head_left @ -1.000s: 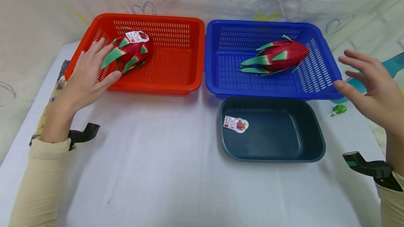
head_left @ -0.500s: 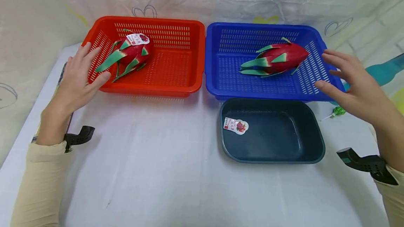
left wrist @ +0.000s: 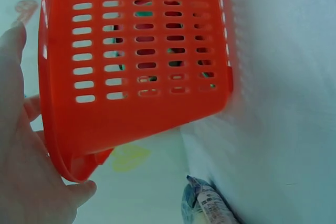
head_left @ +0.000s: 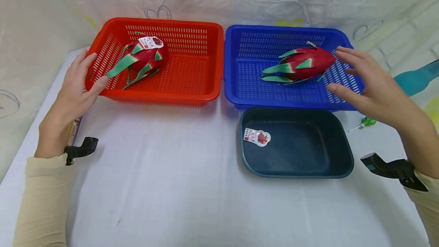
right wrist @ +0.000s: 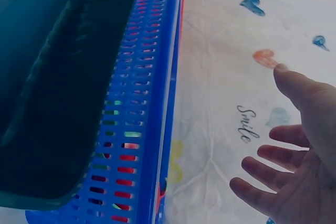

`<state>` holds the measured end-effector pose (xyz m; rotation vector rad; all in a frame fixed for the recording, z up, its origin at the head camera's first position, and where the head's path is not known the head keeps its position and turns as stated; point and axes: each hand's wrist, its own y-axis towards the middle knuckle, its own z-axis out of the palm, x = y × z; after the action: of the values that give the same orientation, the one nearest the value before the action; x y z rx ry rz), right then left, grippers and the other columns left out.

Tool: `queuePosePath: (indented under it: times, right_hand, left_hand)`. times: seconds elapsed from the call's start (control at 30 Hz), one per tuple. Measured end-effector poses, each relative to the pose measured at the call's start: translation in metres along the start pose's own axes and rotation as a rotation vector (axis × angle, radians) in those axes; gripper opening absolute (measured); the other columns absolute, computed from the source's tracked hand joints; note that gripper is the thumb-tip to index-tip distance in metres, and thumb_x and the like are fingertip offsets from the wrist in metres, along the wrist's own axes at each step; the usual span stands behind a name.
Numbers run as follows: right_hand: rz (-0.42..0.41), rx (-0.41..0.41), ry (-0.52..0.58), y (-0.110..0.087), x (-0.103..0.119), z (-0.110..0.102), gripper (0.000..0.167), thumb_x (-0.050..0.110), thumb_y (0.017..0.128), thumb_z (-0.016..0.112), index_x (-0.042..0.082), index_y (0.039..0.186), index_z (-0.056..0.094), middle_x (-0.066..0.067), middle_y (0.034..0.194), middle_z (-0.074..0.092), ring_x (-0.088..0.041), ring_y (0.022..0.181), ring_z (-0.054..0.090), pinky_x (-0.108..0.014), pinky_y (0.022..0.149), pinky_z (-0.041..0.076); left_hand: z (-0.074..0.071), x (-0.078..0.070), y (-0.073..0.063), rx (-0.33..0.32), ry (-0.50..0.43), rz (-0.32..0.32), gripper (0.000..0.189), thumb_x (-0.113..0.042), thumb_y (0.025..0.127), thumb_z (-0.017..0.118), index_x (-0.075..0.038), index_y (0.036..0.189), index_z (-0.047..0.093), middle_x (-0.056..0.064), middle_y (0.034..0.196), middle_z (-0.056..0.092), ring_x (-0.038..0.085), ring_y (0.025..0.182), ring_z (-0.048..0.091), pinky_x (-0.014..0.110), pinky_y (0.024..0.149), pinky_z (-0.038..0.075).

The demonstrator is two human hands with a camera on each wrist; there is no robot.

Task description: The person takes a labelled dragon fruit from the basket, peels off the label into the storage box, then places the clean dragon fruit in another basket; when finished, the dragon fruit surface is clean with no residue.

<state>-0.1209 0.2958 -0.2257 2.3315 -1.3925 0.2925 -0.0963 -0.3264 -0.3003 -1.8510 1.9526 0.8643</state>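
Observation:
A dragon fruit with a white label [head_left: 145, 58] lies in the red basket [head_left: 192, 97]. At that basket's left end is my left hand [head_left: 76, 89], fingers spread near the rim; whether it touches the rim I cannot tell. A second dragon fruit [head_left: 308, 64] lies in the blue basket [head_left: 247, 101], its green leaf tips pointing left. My right hand [head_left: 370, 87] hovers over the blue basket's right end, fingers apart and holding nothing. In the right wrist view, the right hand [right wrist: 299, 166] is seen with its fingers extended.
A dark teal tub [head_left: 284, 163] with a dragon fruit sticker [head_left: 257, 137] inside stands in front of the blue basket. To its right lies a green lollipop [head_left: 368, 121]. A teal bottle [head_left: 411, 81] is behind my right hand. A printed packet [left wrist: 210, 203] lies left of the red basket.
My right hand has moved left, from beside the blue basket to over its right end. My left hand has drawn back left from the labelled dragon fruit to the red basket's rim.

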Motion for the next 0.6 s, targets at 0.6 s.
queuePosePath:
  times: [0.6]
  right_hand:
    - [-0.059,0.039,0.050,0.023,0.024,0.004,0.071,0.017,0.091,0.067,0.016,0.152,0.032,-0.009,0.159,0.028,-0.041,0.137,0.037,0.003,0.093,0.030]
  left_hand:
    - [-0.004,0.018,-0.004,0.030,-0.026,-0.057,0.071,-0.033,0.096,0.051,-0.021,0.157,0.016,-0.002,0.165,0.003,0.032,0.150,0.007,0.070,0.111,0.023]
